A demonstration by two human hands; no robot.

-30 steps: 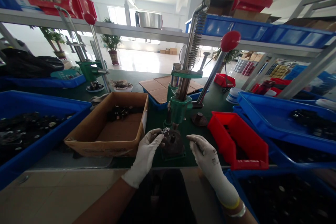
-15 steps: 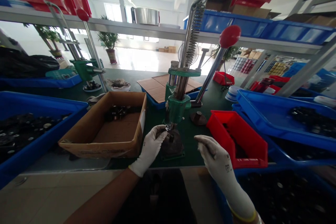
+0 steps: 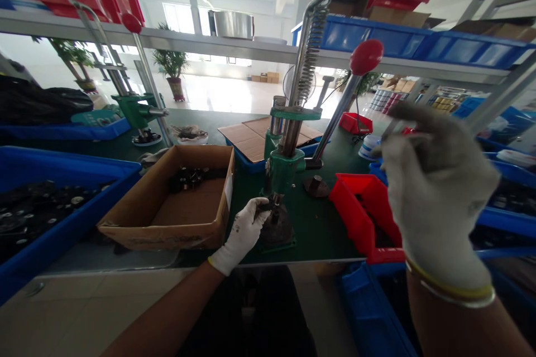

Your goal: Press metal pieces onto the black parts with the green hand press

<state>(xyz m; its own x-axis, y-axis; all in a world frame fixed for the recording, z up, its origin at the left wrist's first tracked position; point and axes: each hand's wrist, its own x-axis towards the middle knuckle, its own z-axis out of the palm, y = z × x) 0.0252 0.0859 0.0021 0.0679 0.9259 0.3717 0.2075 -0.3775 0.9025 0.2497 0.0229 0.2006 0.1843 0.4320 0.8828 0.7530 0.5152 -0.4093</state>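
A green hand press (image 3: 285, 170) with a coiled spring stands in the middle, its lever ending in a red knob (image 3: 366, 57). My left hand (image 3: 247, 228), in a white glove, pinches a small dark part (image 3: 263, 207) over the press base (image 3: 278, 231). Raised at the right, my gloved right hand (image 3: 435, 184) is blurred by motion. Its fingers are bent and apart, with nothing seen between them, and it is to the right of the lever knob, in front of the blue trays.
Left of the press is a cardboard box (image 3: 213, 226) holding dark parts, beside a blue bin (image 3: 121, 170). A red bin (image 3: 352, 228) stands at the right. A shelf (image 3: 268, 49) crosses above. A second press (image 3: 136, 111) is at the back left.
My right hand has risen and moved right, from beside the press base to a place close to the camera. My left hand has hardly moved and still pinches at the press base.
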